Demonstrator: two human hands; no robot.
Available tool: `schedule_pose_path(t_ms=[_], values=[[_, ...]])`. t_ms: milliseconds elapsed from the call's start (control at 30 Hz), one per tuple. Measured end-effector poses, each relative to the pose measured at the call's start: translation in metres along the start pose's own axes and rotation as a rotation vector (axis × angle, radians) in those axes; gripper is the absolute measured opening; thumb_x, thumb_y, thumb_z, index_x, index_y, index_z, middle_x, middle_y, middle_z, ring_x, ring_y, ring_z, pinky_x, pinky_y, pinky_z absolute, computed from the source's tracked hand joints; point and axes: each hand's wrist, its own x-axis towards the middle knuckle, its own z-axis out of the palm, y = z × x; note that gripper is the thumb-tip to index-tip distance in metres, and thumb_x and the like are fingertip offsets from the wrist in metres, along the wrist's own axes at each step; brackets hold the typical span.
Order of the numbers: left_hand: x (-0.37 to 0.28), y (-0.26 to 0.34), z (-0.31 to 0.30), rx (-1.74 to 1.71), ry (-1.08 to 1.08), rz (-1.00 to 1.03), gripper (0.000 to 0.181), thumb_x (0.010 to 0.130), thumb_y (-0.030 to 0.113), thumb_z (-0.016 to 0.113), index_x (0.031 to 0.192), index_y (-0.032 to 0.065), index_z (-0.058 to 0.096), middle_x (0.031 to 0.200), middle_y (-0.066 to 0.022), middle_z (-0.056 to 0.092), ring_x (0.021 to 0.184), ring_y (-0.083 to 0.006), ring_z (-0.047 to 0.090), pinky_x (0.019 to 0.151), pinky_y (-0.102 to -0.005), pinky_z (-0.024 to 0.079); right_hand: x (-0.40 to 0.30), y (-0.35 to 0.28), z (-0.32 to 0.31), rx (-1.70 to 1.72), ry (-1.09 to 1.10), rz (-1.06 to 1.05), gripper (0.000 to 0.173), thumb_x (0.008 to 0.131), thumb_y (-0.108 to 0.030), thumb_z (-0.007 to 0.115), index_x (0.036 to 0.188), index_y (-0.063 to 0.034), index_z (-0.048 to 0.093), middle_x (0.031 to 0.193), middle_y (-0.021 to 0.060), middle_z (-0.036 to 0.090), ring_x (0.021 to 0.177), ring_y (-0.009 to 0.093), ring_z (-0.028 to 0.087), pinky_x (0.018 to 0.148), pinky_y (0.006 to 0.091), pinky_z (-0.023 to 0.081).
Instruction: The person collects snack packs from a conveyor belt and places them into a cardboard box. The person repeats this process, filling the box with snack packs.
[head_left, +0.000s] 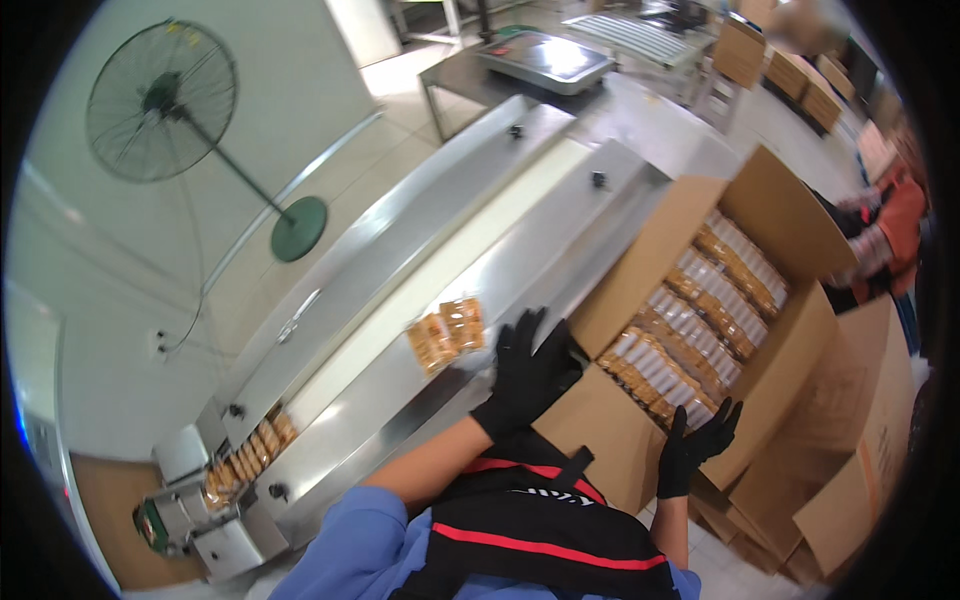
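Note:
My left hand (529, 371), in a black glove, is over the near metal edge of the conveyor with its fingers apart and nothing in it. Just left of it, several clear-wrapped orange-brown snack packs (448, 334) lie on the metal ledge. My right hand (694, 450), also black-gloved, is spread at the near end of an open cardboard box (645, 255), beside the packs in it. Rows of wrapped snack packs (697, 307) fill the visible inside of the box. Whether the right fingertips touch the packs is unclear.
A pale conveyor belt (450, 277) runs between metal side plates, with a row of wrapped snacks (251, 457) at its lower left end. Empty cardboard boxes (832, 427) stand at right. A pedestal fan (161, 101), a platform scale (546, 60) and a person in orange (896, 225) are farther off.

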Motion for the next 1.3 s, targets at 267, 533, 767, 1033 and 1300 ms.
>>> schedule_pose_path(t_ms=[267, 533, 767, 1033, 1300], values=[[-0.203, -0.201, -0.175, 0.577, 0.507, -0.768, 0.081, 0.086, 0.044, 0.078, 0.152, 0.0108, 0.046, 0.158, -0.0213, 0.038, 0.147, -0.0410, 0.032, 0.117, -0.0541, 0.026, 0.004, -0.173, 0.047, 0.503, -0.382, -0.501, 0.076, 0.092, -0.022, 0.074, 0.156, -0.0043, 0.037, 0.163, 0.0247, 0.028, 0.150, 0.042, 0.029, 0.121, 0.0514, 0.027], [-0.399, -0.254, -0.297, 0.789, 0.707, -1.101, 0.067, 0.089, 0.039, 0.078, 0.139, 0.0007, 0.055, 0.140, -0.0278, 0.054, 0.132, -0.0437, 0.050, 0.111, -0.0513, 0.041, -0.028, -0.309, 0.119, 0.488, -0.690, -0.691, 0.100, 0.084, -0.050, 0.079, 0.155, 0.0026, 0.032, 0.147, 0.0307, 0.046, 0.130, 0.048, 0.049, 0.105, 0.0543, 0.045], [-0.321, -0.204, -0.198, -0.352, 0.592, -1.104, 0.060, 0.095, 0.025, 0.076, 0.145, 0.0025, 0.053, 0.134, -0.0157, 0.063, 0.125, -0.0238, 0.060, 0.106, -0.0403, 0.047, -0.059, -0.354, 0.150, 0.171, -0.748, -0.769, 0.125, 0.073, -0.069, 0.080, 0.156, 0.0066, 0.025, 0.128, 0.0253, 0.053, 0.114, 0.043, 0.053, 0.093, 0.0517, 0.050], [-0.134, -0.127, -0.114, -1.304, 0.352, -1.220, 0.058, 0.102, 0.028, 0.063, 0.151, 0.0018, 0.044, 0.125, -0.0066, 0.066, 0.110, -0.0160, 0.063, 0.093, -0.0297, 0.051, -0.091, -0.353, 0.151, 0.509, -0.908, -0.685, 0.120, 0.071, -0.050, 0.090, 0.154, 0.0090, 0.028, 0.122, 0.0280, 0.056, 0.111, 0.040, 0.057, 0.095, 0.0479, 0.049], [-0.131, -0.142, -0.092, -1.399, 0.312, -0.951, 0.051, 0.097, 0.028, 0.071, 0.137, -0.0007, 0.056, 0.121, -0.0094, 0.068, 0.107, -0.0175, 0.065, 0.093, -0.0329, 0.053, -0.110, -0.335, 0.142, 0.999, -1.157, -0.452, 0.089, 0.083, -0.034, 0.086, 0.149, 0.0063, 0.040, 0.132, 0.0246, 0.054, 0.125, 0.037, 0.057, 0.104, 0.0427, 0.048]])
